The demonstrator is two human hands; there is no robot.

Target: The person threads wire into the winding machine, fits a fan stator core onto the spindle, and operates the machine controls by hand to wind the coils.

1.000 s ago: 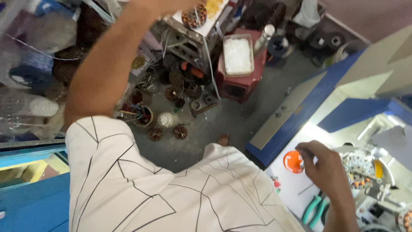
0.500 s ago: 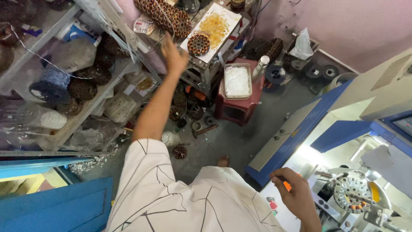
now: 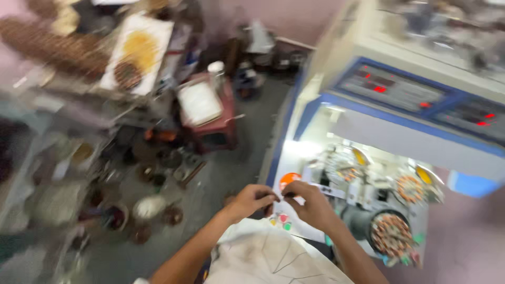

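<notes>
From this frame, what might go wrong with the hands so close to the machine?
1. The left hand and right hand meet fingertip to fingertip over something too small to make out; it might slip onto the cluttered floor.
2. Both hands sit beside the machine's lit work area, near the copper-wound stator; fingers or the shirt might catch on the mechanism.

A white machine with blue trim (image 3: 368,113) shows red lit digits on its blue panel (image 3: 392,89). A round orange button (image 3: 289,180) sits at its near left. Left, a dark red box (image 3: 215,126) holds a white block (image 3: 199,103). The floor (image 3: 231,173) is grey.
</notes>
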